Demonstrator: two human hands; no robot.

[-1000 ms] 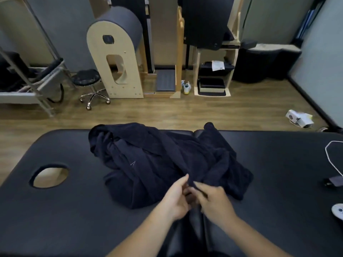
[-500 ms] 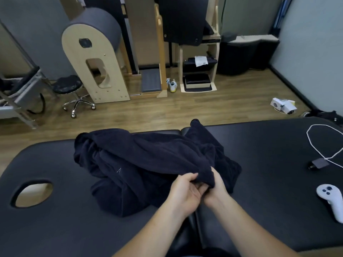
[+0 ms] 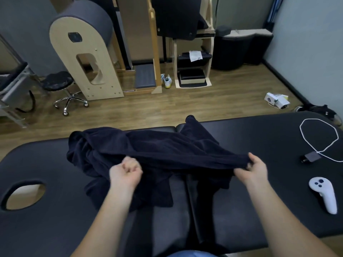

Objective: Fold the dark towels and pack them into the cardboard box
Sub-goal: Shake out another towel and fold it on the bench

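Observation:
A dark navy towel (image 3: pixel 157 151) lies rumpled on the black padded table (image 3: pixel 269 197), its near edge lifted and stretched between my two hands. My left hand (image 3: pixel 126 173) grips that edge in a fist at the left. At the right, my right hand (image 3: pixel 254 168) pinches the same edge, thumb on top. More dark cloth is bunched underneath and toward the table's far side. No cardboard box is in view.
A white controller (image 3: pixel 323 195) lies at the table's right, with a white cable (image 3: pixel 319 138) and a small dark adapter (image 3: pixel 310 157) beyond it. A face hole (image 3: pixel 24 194) opens at the table's left. Wooden exercise equipment (image 3: pixel 87 51) and a stool (image 3: pixel 59 84) stand on the floor behind.
My hands were together at the towel's near edge; they have moved apart, right hand to the right, stretching the edge taut above the table.

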